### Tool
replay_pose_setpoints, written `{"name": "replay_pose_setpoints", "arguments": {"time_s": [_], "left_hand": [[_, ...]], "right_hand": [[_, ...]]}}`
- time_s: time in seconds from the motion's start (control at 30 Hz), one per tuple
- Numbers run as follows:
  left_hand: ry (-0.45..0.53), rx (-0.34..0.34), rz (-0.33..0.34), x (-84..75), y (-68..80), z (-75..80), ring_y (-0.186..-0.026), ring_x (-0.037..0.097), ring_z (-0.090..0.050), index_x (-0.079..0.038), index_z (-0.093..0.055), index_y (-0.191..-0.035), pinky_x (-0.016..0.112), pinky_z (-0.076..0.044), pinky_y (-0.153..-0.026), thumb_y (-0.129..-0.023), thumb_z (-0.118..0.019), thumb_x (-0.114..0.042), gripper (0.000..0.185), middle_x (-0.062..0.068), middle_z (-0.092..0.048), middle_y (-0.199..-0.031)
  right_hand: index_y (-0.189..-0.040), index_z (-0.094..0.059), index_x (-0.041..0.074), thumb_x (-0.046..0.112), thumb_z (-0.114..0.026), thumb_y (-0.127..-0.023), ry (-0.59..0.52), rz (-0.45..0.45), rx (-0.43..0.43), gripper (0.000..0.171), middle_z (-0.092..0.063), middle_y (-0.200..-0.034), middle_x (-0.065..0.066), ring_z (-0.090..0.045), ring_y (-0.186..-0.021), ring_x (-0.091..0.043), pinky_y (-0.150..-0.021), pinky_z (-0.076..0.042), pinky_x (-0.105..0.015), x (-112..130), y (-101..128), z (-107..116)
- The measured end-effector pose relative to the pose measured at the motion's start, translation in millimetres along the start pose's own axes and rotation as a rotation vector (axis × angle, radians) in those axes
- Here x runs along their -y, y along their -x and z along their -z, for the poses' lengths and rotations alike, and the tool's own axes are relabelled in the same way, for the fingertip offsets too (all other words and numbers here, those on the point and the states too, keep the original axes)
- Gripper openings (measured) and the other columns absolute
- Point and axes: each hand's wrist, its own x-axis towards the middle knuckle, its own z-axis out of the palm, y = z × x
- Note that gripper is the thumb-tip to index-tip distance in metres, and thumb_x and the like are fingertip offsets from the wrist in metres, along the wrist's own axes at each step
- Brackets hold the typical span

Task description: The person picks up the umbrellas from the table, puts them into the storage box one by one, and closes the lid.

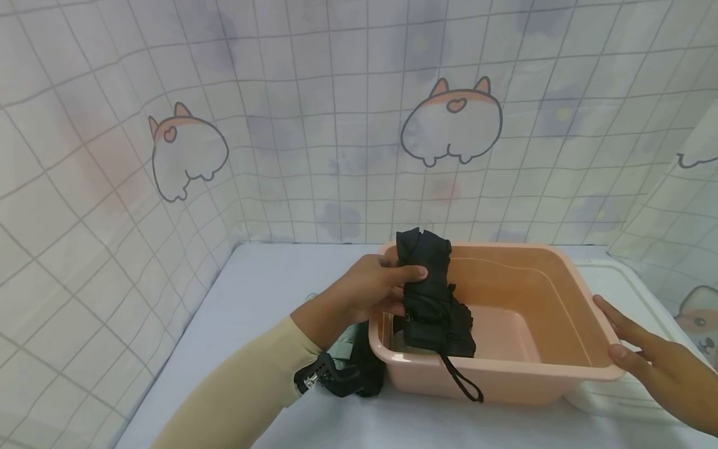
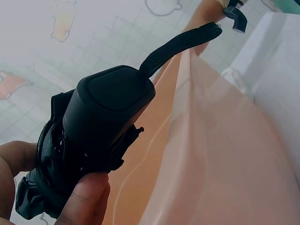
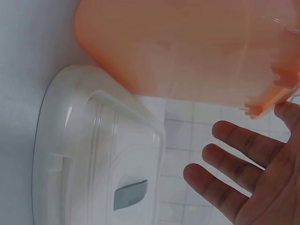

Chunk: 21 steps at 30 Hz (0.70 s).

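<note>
My left hand (image 1: 374, 288) grips a folded black umbrella (image 1: 430, 293) at the near left corner of a peach plastic basin (image 1: 555, 299). The umbrella's handle end points toward me and its wrist strap (image 1: 462, 380) hangs over the basin's front wall. The left wrist view shows the handle cap (image 2: 110, 101) close up, with my thumb (image 2: 84, 201) pressed on the folded canopy. My right hand (image 1: 645, 352) has straight fingers, its thumb resting against the basin's right front corner. In the right wrist view those fingers (image 3: 243, 164) spread beside the basin rim (image 3: 262, 101).
A white plastic lid or tray (image 1: 634, 287) lies under and right of the basin, seen as a white tray (image 3: 89, 154) in the right wrist view. A light blue cloth covers the table (image 1: 269, 293). Cartoon-printed grid curtains (image 1: 336, 125) wall off the back and sides.
</note>
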Motion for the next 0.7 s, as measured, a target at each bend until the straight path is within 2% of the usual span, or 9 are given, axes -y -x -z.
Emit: {"name": "replay_pose_setpoints", "arguments": {"time_s": [0.2, 0.43, 0.7], "left_hand": [[-0.032, -0.027, 0.005, -0.2, -1.9, -6.0, -0.084, 0.028, -0.075, 0.004, -0.051, -0.135, 0.038, -0.062, -0.069, -0.088, -0.082, -0.031, 0.066, 0.015, -0.071, -0.104], [-0.061, -0.009, -0.001, -1.3, -3.9, -14.7, -0.084, 0.025, -0.075, 0.004, -0.054, -0.131, 0.037, -0.062, -0.068, -0.089, -0.082, -0.03, 0.06, 0.014, -0.072, -0.101], [-0.031, 0.008, -0.01, -2.1, -5.5, -18.5, -0.086, 0.026, -0.075, 0.005, -0.056, -0.13, 0.037, -0.062, -0.068, -0.09, -0.081, -0.028, 0.058, 0.014, -0.071, -0.103]], "right_hand": [[-0.164, 0.005, 0.035, 0.036, -0.039, -0.112, 0.006, -0.015, 0.005, 0.068, -0.037, -0.146, -0.044, -0.068, -0.089, -0.055, -0.054, -0.05, -0.068, 0, -1, -1], [-0.164, 0.004, 0.035, 0.035, -0.039, -0.112, -0.002, -0.002, 0.0, 0.068, -0.036, -0.148, -0.042, -0.068, -0.089, -0.055, -0.053, -0.05, -0.068, -4, -1, 0], [-0.164, 0.005, 0.036, 0.035, -0.039, -0.112, -0.008, -0.013, 0.01, 0.068, -0.034, -0.15, -0.042, -0.067, -0.09, -0.057, -0.053, -0.05, -0.068, -3, -2, -1]]}}
